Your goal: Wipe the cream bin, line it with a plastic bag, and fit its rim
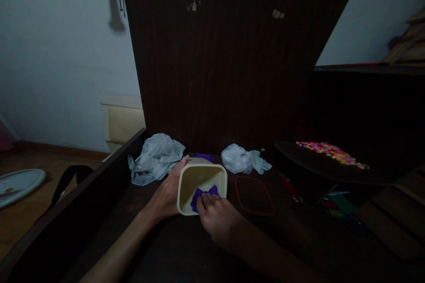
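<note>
A cream square container [203,174] is tilted with its opening toward me. My left hand [168,195] holds it by its left side, the fingers partly hidden behind it. My right hand [217,217] reaches into the opening, its bent fingers pressed on a purple cloth [196,199] against the inside wall. Behind the container, another purple piece [205,157] lies on the dark surface. To the right of the container is a reddish-brown square rim or lid [255,196].
Crumpled clear plastic [156,159] lies left of the container, and a knotted white bag [241,159] behind it at right. A raised dark edge [83,190] runs along the left. Colourful small pieces [332,154] sit on a dark shelf at right. A tall dark panel [226,62] stands behind.
</note>
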Demonstrator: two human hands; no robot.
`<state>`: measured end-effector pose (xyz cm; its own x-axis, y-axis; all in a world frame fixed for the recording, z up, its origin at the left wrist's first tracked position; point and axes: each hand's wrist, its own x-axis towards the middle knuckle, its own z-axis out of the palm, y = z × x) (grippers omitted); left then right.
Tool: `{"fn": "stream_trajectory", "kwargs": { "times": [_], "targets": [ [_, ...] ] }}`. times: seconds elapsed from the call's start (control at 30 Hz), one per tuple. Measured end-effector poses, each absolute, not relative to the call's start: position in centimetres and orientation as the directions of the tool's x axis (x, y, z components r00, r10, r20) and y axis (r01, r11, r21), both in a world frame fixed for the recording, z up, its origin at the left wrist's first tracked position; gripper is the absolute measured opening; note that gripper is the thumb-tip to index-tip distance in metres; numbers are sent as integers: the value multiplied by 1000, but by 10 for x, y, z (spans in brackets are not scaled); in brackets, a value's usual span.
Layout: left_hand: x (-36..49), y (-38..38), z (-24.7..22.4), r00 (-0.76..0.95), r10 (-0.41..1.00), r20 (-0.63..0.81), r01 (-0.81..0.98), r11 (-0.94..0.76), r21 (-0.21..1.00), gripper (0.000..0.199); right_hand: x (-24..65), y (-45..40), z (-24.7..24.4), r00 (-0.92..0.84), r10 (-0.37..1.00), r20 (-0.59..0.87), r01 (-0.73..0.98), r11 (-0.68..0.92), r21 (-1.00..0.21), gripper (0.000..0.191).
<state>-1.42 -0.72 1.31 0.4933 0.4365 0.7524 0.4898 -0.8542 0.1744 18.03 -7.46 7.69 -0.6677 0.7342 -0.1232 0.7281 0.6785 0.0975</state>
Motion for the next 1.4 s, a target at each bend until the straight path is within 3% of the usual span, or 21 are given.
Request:
{"fn": "stream_trajectory", "kwargs": {
  "times": [0.13, 0.27, 0.53, 0.7, 0.8, 1.03, 1.23, 1.4],
  "targets": [
    [-15, -6, 14, 413, 443, 796, 538, -824, 179, 101, 181, -73, 89, -610, 784, -117, 791, 611, -23, 57],
    [-15, -9, 16, 380, 475, 794, 577, -792, 198, 78, 180, -70, 97, -527, 846, -78, 846, 514, -145, 47],
    [1, -15, 7, 379, 486, 788, 507, -821, 262, 93, 160, -64, 86, -465, 885, 16, 798, 427, -425, 34],
    [2, -9, -4, 347, 469, 812, 529, -813, 244, 83, 140, -74, 80, -395, 918, 28, 782, 352, -514, 40],
    [-3, -5, -7, 344, 426, 837, 539, -819, 195, 80, 138, -85, 79, -443, 896, -8, 782, 382, -492, 42],
    [-9, -4, 3, 416, 360, 835, 490, -862, 128, 100, 167, -106, 81, -637, 768, -60, 740, 589, -324, 67],
    [-9, -6, 9, 447, 375, 812, 474, -869, 140, 121, 183, -105, 86, -537, 815, -216, 844, 524, -118, 84],
    [-6, -7, 10, 460, 366, 809, 470, -873, 128, 125, 175, -72, 96, -588, 740, -326, 790, 612, -36, 89]
  ]
}}
